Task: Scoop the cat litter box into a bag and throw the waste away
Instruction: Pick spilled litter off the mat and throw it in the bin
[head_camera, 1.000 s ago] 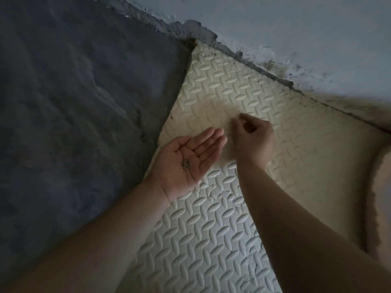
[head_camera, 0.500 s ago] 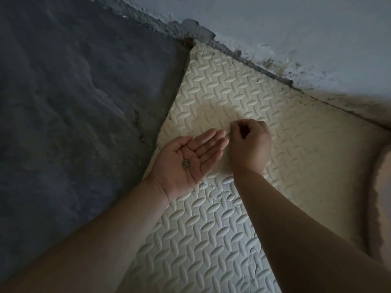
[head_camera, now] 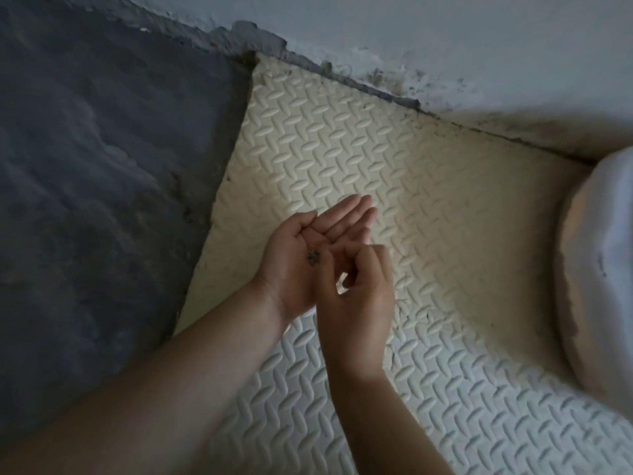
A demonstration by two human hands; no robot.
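1. Lying palm up, one left hand (head_camera: pixel 291 245) has straight, relaxed fingers.
2. One small dark clump of litter (head_camera: pixel 313 259) sits on that palm.
3. One right hand (head_camera: pixel 359 303) hovers over the palm, its fingers curled and tips pinched together; whether they hold anything cannot be told.
4. One cream ridged mat (head_camera: pixel 342 149) lies beneath both hands, beside one dark floor (head_camera: pixel 85 166).

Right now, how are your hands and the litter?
Left hand open, palm up, dark litter bits in it. Right hand curled over that palm. Nothing in the way.
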